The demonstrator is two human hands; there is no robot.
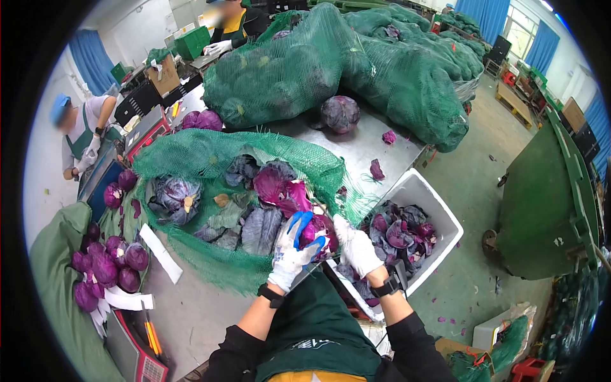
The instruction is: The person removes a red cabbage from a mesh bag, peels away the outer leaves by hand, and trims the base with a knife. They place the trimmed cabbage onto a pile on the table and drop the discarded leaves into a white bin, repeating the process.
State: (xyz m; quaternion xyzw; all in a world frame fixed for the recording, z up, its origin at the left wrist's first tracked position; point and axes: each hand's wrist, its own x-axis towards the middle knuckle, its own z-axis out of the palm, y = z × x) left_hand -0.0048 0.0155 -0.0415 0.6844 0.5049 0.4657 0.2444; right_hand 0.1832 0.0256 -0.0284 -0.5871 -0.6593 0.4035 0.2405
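A purple cabbage [319, 233] is gripped by my left hand [290, 253], which wears a white glove with blue fingertips. Against the cabbage's right side is my right hand [360, 249], in a white glove, fingers closed; what it holds, if anything, is hidden. Under and around the cabbage spreads an opened green mesh bag [238, 148]. Loose outer leaves [261, 230] and a whole cabbage [175, 198] lie in it. Just right of my hands, a white foam box [445, 233] holds many stripped leaves [399, 232].
Full green mesh sacks [273, 76] and a loose cabbage [340, 114] stand behind. Peeled cabbages [105, 266] are piled at left, near a red-framed scale [130, 350]. A large green bin [534, 197] stands right. Two other people work at far left and back.
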